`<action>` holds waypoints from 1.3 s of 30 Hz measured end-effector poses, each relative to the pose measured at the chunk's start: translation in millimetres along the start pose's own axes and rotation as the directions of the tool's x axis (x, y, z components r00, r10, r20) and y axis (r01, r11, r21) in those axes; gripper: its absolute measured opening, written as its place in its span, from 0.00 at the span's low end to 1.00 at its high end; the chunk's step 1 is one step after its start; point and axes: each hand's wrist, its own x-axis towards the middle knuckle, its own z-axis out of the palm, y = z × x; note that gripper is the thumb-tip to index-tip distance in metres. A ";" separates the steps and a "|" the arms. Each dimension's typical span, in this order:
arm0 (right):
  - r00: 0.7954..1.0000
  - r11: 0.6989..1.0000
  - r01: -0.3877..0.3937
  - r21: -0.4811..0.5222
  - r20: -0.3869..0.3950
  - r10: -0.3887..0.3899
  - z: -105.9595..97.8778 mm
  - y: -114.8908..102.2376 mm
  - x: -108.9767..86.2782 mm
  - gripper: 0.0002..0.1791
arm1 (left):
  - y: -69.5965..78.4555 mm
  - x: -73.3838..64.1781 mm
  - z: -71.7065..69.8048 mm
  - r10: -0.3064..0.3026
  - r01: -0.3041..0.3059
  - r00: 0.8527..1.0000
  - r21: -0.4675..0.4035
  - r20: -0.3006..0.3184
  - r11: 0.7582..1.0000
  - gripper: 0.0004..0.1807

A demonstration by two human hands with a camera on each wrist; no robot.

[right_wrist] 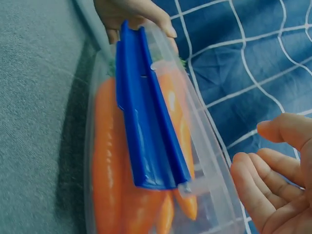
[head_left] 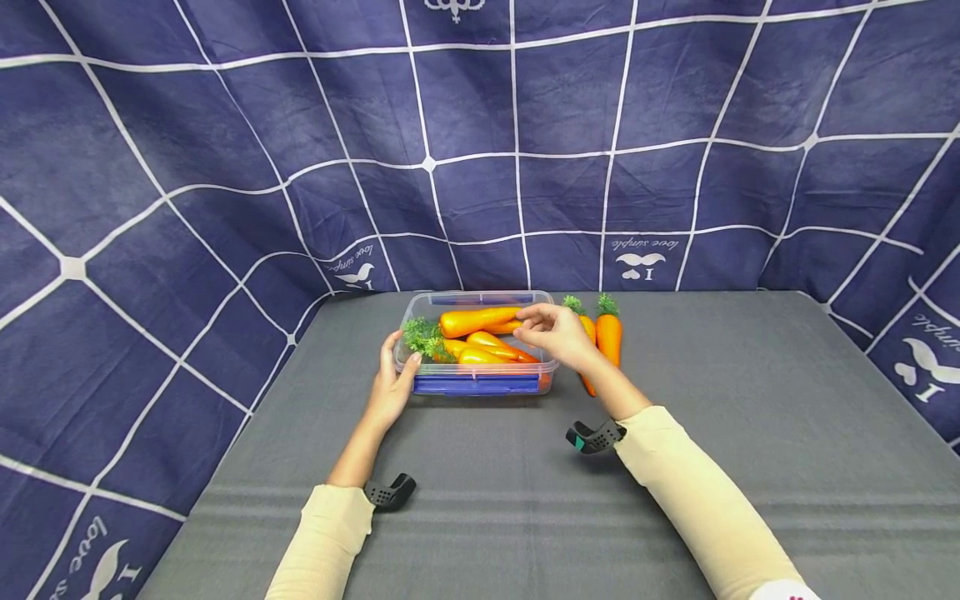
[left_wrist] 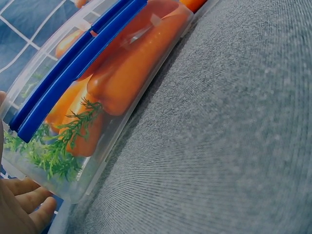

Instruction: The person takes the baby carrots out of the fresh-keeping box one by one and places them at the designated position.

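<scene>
A clear plastic container (head_left: pixel 480 368) with a blue side latch (head_left: pixel 476 384) stands on the grey cloth, holding several orange carrots, their green tops at its left end. My left hand (head_left: pixel 391 392) grips that end, thumb at the rim and fingers round the outside corner. The uppermost carrot (head_left: pixel 472 320) lies across the others near the far side. Over the right end, my right hand (head_left: pixel 555 332) has its fingers near this carrot's narrow tip. The right wrist view shows right fingers (right_wrist: pixel 265 175) loosely bent, thumb apart, nothing between them.
Two more carrots, one of them a whole orange carrot (head_left: pixel 609 337), lie on the cloth right of the container, beside my right hand. A grey cloth (head_left: pixel 480 500) covers the table. Behind and at the sides hangs a blue curtain (head_left: pixel 480 200) with white lines.
</scene>
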 end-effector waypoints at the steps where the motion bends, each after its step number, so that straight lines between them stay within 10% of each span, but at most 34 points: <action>1: 1.000 1.000 0.009 -0.022 0.012 -0.008 2.1 0.0 0.6 0.18 | 0.2 -0.1 0.1 0.001 -0.001 1.000 -0.001 0.001 1.000 0.31; 12: 0.982 0.982 0.090 -0.167 0.179 -0.059 21.6 3.4 7.6 0.15 | 0.1 -0.4 0.7 -0.008 0.008 1.000 -0.001 0.005 1.000 0.31; 39: 0.862 0.861 0.132 -0.491 0.485 0.145 25.0 -2.4 25.4 0.20 | 0.3 -0.2 -0.5 -0.016 0.016 1.000 -0.001 0.006 1.000 0.31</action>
